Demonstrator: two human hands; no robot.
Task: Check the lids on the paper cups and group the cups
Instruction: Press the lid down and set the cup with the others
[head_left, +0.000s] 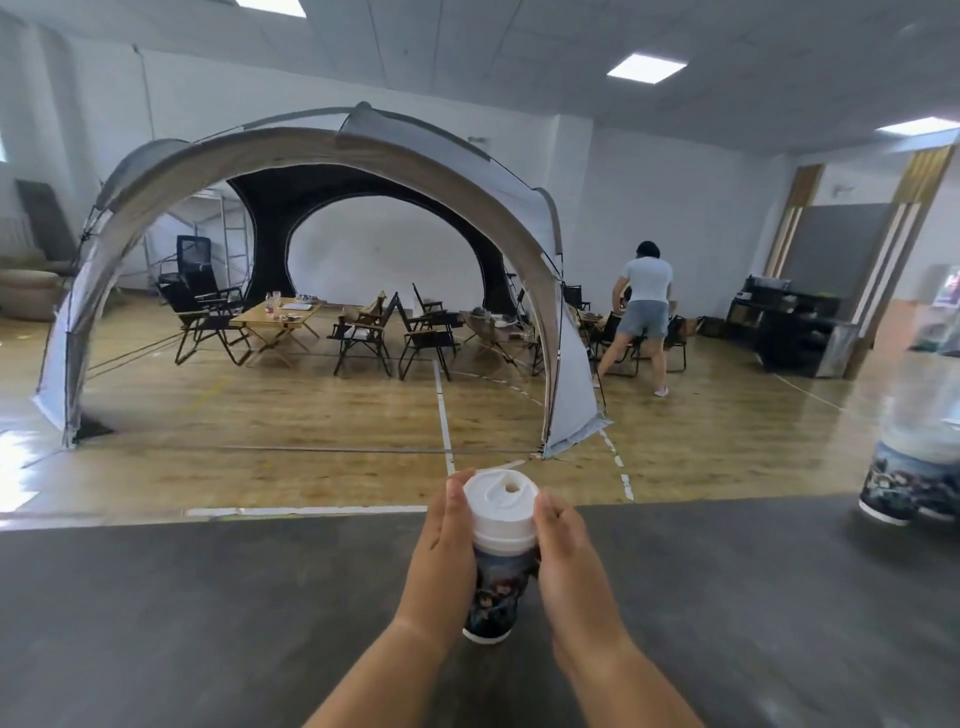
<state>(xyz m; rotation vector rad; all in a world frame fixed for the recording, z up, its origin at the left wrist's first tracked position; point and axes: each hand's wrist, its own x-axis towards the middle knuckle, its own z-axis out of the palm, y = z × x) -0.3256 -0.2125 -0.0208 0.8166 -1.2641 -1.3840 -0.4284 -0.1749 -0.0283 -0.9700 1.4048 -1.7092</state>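
Holding paper cup (498, 587) | left hand (441, 551), right hand (571, 561) | lid (500, 506) on | print blurred

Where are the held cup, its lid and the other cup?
held printed paper cup (501, 592): head view, printed wall.
white plastic lid (496, 506): head view, top face.
second printed paper cup (901, 482): head view, printed wall.

Layout of the work area: a printed paper cup (496, 582) under a white plastic lid (500, 503) stands on the dark grey flat tabletop (208, 597), clasped between the left hand (441, 551) on its left and the right hand (569, 561) on its right. Further printed paper cups (904, 483) stand at the tabletop's far right, well apart. Behind the tabletop a grey arched fabric tent (311, 156) rests on the wooden plank floor (311, 415), with a standing person (644, 306) to its right.
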